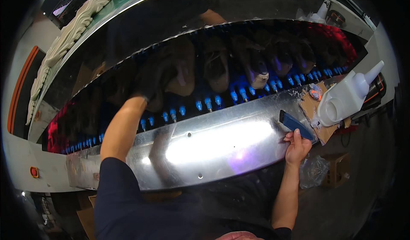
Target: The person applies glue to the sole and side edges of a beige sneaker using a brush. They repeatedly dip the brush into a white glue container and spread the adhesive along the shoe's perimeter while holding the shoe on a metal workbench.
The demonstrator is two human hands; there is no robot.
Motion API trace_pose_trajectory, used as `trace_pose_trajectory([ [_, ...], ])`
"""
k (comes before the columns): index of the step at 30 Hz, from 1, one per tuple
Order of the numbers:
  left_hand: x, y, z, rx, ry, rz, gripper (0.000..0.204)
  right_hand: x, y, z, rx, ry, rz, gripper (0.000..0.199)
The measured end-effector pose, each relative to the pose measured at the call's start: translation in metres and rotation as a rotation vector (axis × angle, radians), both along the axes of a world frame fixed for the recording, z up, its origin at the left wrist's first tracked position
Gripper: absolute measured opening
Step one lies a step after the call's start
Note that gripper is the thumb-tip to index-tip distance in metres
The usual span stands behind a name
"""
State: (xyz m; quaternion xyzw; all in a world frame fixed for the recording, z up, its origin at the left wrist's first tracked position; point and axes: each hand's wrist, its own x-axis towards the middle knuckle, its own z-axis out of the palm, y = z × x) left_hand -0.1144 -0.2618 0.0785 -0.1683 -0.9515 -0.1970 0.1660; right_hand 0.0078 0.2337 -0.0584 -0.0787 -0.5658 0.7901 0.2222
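My left arm reaches into a dark slot of the machine, under the glossy hood. Past a dark cuff at the wrist, my left hand [154, 88] is lost in shadow beside a shoe [181, 75], so its fingers cannot be made out. Low over the right end of the metal ledge [179, 171], my right hand [298, 148] pinches a flat blue brush [295, 125] with a dark end pointing up and left. More shoes, among them a pale-toed one [259, 78], stand in a row inside the slot.
Blue-tipped nozzles [208, 102] line the slot's front edge. A white squeeze bottle [341, 101] lies tilted on cardboard [311, 107] at the right. Beyond the hood, a wavy cream strip [64, 43] lies at the left. A red button [34, 172] sits on the machine's left end.
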Motion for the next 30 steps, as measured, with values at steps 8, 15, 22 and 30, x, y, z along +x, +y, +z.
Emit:
trace_pose_trajectory([
  [8,-0.112,-0.064,-0.059,-0.447,-0.152,0.117,0.057,0.002,-0.006,0.003,0.012,0.007,-0.035,0.015],
  [15,-0.102,-0.085,-0.094,-0.962,0.558,-0.016,0.052,-0.001,-0.001,0.008,-0.010,0.014,-0.002,0.015],
  [22,-0.072,-0.015,-0.041,-0.217,0.227,0.132,0.046,0.002,-0.001,-0.001,-0.058,0.031,0.018,0.015],
  [30,-0.090,0.190,-0.052,0.192,-0.379,-0.108,0.040,0.005,-0.003,-0.001,-0.082,0.027,-0.007,0.017],
])
